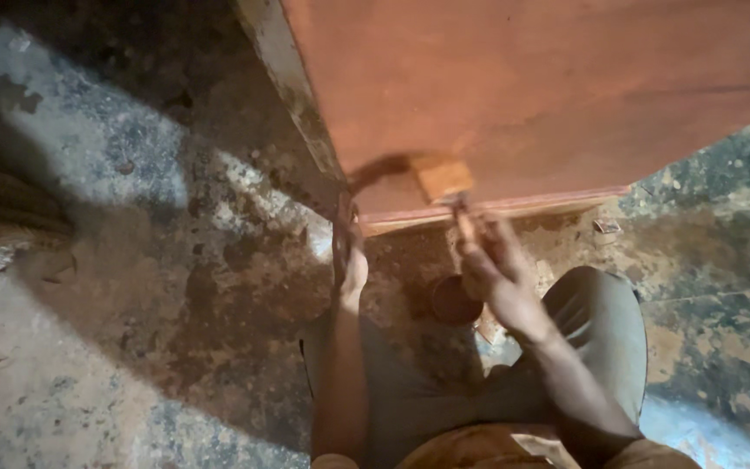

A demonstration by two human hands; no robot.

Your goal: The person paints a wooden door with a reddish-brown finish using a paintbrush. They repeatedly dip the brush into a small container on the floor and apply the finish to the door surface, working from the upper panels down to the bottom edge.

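Two hands are at the lower edge of the reddish board (pixel 549 87), centre of frame. Your left hand (pixel 351 260) grips the board's corner w/ fingers closed. Your right hand (pixel 492 260) pinches sth thin, maybe a nail, just below the small wood block (pixel 444 178); can't tell exactly. Keep the left grip firm & the right wrist steady.

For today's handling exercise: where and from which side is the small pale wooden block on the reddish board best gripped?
Likely by its two short side faces, coming from the near edge of the reddish board. The wooden block lies flat near that edge, sides exposed, and the right hand already reaches there; the left hand is at the board's corner.
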